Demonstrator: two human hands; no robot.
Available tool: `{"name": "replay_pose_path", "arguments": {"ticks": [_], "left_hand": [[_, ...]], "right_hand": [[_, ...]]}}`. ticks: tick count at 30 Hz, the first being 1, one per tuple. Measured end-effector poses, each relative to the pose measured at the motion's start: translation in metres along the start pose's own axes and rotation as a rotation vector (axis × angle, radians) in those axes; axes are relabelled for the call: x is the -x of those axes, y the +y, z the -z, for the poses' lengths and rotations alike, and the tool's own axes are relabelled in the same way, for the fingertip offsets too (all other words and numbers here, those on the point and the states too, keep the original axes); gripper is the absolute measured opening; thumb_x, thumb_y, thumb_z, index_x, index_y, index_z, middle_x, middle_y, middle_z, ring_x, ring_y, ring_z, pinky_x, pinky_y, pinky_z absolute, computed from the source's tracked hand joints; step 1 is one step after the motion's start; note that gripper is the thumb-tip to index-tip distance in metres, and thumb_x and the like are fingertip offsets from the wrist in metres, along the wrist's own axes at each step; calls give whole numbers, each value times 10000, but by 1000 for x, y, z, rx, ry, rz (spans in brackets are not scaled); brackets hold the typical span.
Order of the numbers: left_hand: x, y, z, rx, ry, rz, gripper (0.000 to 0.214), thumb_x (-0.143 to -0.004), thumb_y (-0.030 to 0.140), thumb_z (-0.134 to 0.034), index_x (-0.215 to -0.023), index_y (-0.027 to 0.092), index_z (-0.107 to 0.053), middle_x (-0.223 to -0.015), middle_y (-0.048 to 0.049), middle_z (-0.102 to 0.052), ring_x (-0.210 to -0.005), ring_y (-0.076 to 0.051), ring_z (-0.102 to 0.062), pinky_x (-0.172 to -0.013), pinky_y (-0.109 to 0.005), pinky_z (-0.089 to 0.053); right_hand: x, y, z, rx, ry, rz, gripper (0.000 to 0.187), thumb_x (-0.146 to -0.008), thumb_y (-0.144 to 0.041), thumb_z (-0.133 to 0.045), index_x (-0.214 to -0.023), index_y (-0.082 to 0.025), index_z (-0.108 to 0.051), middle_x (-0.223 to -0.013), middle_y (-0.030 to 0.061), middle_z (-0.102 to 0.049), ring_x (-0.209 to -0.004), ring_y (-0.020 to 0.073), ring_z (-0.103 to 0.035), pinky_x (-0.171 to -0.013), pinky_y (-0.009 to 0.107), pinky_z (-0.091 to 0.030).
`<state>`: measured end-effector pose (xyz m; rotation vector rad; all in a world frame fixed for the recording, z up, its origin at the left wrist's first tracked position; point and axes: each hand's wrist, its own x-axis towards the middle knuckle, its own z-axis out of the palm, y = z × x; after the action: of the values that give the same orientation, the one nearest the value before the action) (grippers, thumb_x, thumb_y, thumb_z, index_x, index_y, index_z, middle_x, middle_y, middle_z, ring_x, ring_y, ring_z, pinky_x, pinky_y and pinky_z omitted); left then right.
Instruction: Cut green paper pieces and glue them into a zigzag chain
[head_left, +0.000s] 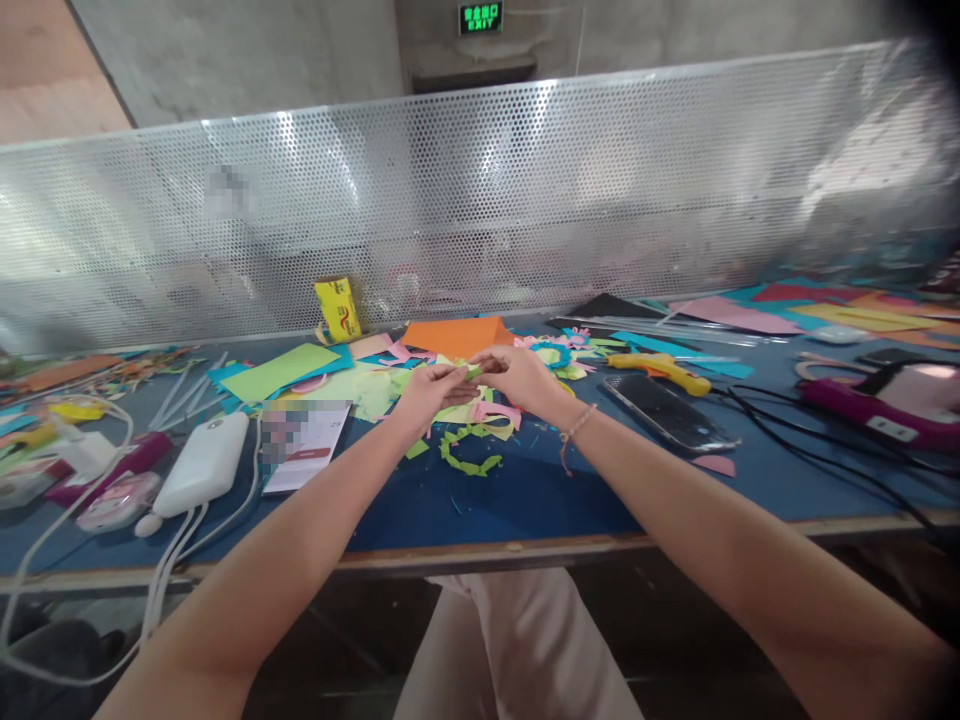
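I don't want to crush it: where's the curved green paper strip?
In the head view, the curved green paper strip lies near centre, right of a small green scrap, between the left hand and the table's front edge.

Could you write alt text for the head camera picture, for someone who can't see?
A person's left hand and right hand hold a small green paper piece over a blue table strewn with colorful paper scraps. Nearby lie a curved green paper strip and a dark phone.
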<state>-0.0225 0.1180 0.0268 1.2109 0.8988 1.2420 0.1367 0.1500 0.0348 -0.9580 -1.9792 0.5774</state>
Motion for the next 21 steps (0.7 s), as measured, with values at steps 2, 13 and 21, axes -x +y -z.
{"name": "replay_pose_path", "arguments": {"ticks": [2,13,21], "left_hand": [[0,0,2,-9,10,-12,122,-754,236,-644,-723,119,-652,-672,-77,-702,-661,-158,-669,-793,-341,-515],[3,4,-1,150,25,43,97,-768,151,-601,-714,103,-665,-685,-103,-706,-703,-183,-684,-840,-355,-503],[2,7,0,275,21,93,126,-761,86,-567,-743,98,-691,-738,-89,-713,-728,-158,-679,-902,-306,-478]], "right_hand": [[-1,4,0,-67,0,28,187,-671,-139,-646,-857,-151,-640,-767,49,-682,-719,151,-636,-672,278,-507],[-2,9,1,-19,67,202,140,-744,-173,-593,-861,-185,-668,-862,51,-669,-774,145,-619,-713,296,-521],[2,2,3,55,69,348,230,-781,-174,-562,-966,-243,-681,-944,45,-650,-922,161,-592,-777,312,-521]]}}
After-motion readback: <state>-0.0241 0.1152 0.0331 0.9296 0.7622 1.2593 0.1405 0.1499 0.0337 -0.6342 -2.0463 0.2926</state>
